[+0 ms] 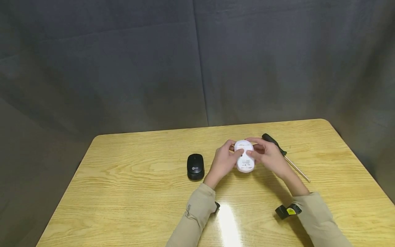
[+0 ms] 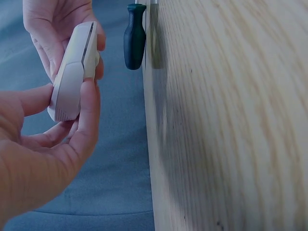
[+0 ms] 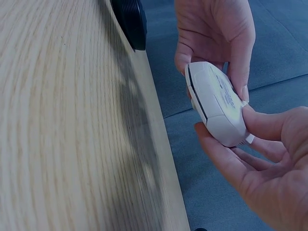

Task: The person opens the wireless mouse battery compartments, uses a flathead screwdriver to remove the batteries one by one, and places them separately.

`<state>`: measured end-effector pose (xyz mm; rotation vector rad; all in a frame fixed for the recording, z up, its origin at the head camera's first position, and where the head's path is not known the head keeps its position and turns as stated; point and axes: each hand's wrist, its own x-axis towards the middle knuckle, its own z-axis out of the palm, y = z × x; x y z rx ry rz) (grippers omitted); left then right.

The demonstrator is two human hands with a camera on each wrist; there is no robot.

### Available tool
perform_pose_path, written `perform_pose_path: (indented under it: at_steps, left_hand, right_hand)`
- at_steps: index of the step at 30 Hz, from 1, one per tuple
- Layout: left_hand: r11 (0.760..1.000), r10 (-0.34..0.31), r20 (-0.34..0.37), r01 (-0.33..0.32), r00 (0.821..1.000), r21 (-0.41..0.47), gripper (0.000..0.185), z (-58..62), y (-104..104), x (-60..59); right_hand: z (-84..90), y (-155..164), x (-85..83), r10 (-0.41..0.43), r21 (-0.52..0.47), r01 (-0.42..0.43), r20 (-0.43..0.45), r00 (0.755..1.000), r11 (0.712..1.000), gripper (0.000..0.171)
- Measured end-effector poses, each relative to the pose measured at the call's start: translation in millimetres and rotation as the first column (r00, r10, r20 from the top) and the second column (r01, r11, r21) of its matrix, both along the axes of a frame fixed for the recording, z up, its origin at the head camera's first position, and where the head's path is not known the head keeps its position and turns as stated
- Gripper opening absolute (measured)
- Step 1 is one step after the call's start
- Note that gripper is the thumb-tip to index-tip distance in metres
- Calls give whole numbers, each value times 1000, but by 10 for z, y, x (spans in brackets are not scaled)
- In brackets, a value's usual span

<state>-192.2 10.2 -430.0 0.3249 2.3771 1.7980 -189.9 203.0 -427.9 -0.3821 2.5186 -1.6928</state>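
1. Above the middle of the tabletop (image 1: 129, 192), both hands hold a white mouse (image 1: 244, 156) with its underside turned up toward the head camera, lifted clear of the wood.
2. The left hand (image 1: 223, 162) has its grip narrow on the mouse's left edge, thumb on the underside and fingers curled beneath.
3. The right hand (image 1: 269, 156) grips the opposite edge the same way, thumb on top and fingers wrapped under the shell.
4. From the wrist views the mouse shows edge-on, with a dark seam running between its two shell halves.
5. A black mouse (image 1: 195, 166) sits on the tabletop just left of the left hand, apart from it.
6. A screwdriver (image 1: 285, 156) with a dark handle lies behind and to the right of the right hand, shaft pointing toward the right near edge; the hand hides part of the handle.
7. Grey cloth (image 1: 123, 68) hangs behind the tabletop.
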Motion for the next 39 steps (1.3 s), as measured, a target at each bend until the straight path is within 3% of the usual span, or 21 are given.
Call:
perform_pose_path:
  at_steps: [15,21,29,34,39]
  left_hand:
    - [999,11,0,-11,1000,-38,26,0,-1,7]
    - [999,-12,14,13,1000,-31,25,-11,21,4]
    - [999,-19,8,20,1000,-41,27,-31,39,-5]
    - [999,-30,2,30,1000,-45,29,-37,48,2]
    - [999,-15,4,15,1000,-45,28,-51,46,3]
  right_hand:
    - [-28,-46,15,-31,32,31,-12,999,999,44]
    - [-18,-56,14,-103,68,107,-60,993,992,37]
    - [16,-52,4,-181,-20,181,0,983,983,33]
    - [38,-45,-7,-281,-220,288,62,958,932,22]
    - [76,-20,-5,-297,-458,332,148,943,825,6]
